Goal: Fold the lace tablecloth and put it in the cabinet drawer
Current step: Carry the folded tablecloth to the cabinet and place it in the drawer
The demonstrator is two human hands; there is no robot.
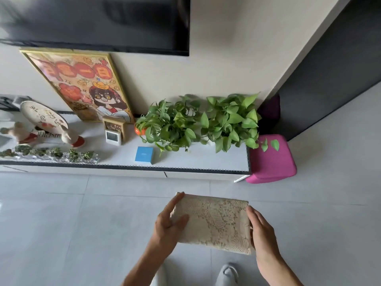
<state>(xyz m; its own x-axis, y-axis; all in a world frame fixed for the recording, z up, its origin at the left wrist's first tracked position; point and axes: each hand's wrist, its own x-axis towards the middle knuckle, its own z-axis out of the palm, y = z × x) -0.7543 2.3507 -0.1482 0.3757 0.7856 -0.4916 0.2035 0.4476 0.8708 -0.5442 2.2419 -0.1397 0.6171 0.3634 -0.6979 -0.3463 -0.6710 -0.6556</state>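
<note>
The cream lace tablecloth [214,222] is folded into a thick rectangle and held in the air above the grey floor. My left hand [168,221] grips its left edge, thumb on top and index finger stretched along the far corner. My right hand [260,230] holds its right edge, fingers wrapped around the side. The low white cabinet [185,175] runs across the view ahead of my hands; a seam between its drawer fronts shows near the middle, and the fronts look closed.
On the cabinet top stand two leafy pot plants [198,122], a blue box [144,154], a small frame, a framed picture, figurines and a decorative plate. A pink stool [272,159] stands at the cabinet's right end. A TV hangs above. My grey slippers show below.
</note>
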